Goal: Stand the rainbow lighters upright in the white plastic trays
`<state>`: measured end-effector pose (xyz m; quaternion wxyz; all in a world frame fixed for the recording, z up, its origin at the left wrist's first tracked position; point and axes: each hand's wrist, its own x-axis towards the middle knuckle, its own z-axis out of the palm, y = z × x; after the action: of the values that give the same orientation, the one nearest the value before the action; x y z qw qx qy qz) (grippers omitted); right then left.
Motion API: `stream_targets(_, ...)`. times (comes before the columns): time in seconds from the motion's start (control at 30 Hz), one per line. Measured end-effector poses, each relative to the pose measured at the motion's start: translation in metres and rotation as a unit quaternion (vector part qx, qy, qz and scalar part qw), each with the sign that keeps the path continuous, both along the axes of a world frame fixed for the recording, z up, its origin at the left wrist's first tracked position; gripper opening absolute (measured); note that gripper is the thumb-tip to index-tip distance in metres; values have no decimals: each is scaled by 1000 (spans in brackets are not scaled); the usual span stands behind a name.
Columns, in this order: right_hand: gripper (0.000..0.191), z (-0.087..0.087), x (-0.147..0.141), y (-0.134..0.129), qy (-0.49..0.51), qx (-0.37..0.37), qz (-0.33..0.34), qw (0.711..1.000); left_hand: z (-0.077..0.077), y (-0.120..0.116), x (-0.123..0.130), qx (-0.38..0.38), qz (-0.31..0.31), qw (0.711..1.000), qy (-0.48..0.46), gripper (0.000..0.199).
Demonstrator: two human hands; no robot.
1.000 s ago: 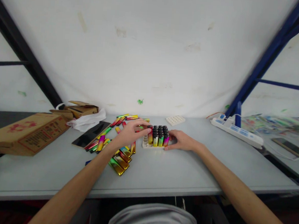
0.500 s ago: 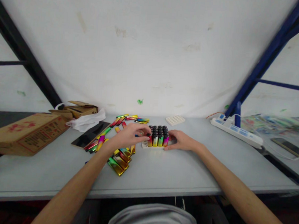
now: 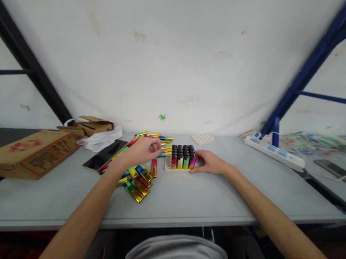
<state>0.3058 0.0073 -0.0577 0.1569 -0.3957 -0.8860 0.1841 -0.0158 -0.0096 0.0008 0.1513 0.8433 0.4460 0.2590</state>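
A pale wall (image 3: 176,67), marked with faint stains, is seen behind a grey tabletop (image 3: 198,201). On it, near the middle and between the two hands, is set a white holder (image 3: 167,169), filled with upright lighters (image 3: 183,158) except for a column of bare holes at its left end. The holder's right end is gripped between the thumb and fingers of the right hand (image 3: 209,162). The left hand (image 3: 142,148), well apart from the right, is poised left of the holder with fingers curled; whether anything is pinched cannot be told. Loose lighters (image 3: 138,190) are scattered around and beneath it, some lying between it and the holder, some hidden by the forearm. A second white holder (image 3: 203,138) is placed near the wall. Farther left, a black panel (image 3: 105,156), a white bag (image 3: 102,140) and a cardboard box (image 3: 33,152) are seen; at far right, a power strip (image 3: 274,152).
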Motion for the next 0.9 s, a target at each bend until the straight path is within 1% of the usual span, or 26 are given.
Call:
stream_targets(0.07,64,0,0,0,-1,2,-1,1000,-2,7,-12,33,38,996,68,16)
stream_targets(0.1,64,0,1,0,-1,3,-1,1000,-5,10,-16,35,52,993,97,17)
stream_targets(0.17,64,-1,1,1,0,4,0,1000,-11,13,-20,6,69,987,146,18)
stream_targets(0.23,65,-2,2,1,2,3,2,1000,-17,13,-19,-40,75,981,177,23)
stream_targets(0.3,64,-3,2,2,4,4,3,1000,-23,11,-14,-62,70,978,186,29)
stream_targets(0.43,66,-4,2,3,5,7,2,1000,-29,9,-3,-57,59,977,195,23)
stream_targets(0.5,67,-4,2,3,4,6,1,1000,-29,9,0,-70,63,980,177,30)
stream_targets(0.57,66,-3,1,2,5,4,1,1000,-27,9,1,-93,57,986,127,39)
stream_targets(0.6,66,-2,1,1,6,3,1,1000,-25,10,2,-108,49,989,88,42)
stream_targets(0.7,67,-2,0,1,9,-1,0,1000,-19,10,4,-145,28,987,-67,43)
stream_targets(0.77,67,-2,1,2,10,-3,-1,1000,-15,9,7,-152,24,973,-171,40)
stream_targets(0.83,66,-4,1,3,11,-2,1,1000,-12,7,12,-159,16,955,-250,36)
stream_targets(0.9,66,-5,2,3,9,0,6,1000,-8,2,18,-190,-2,926,-328,33)
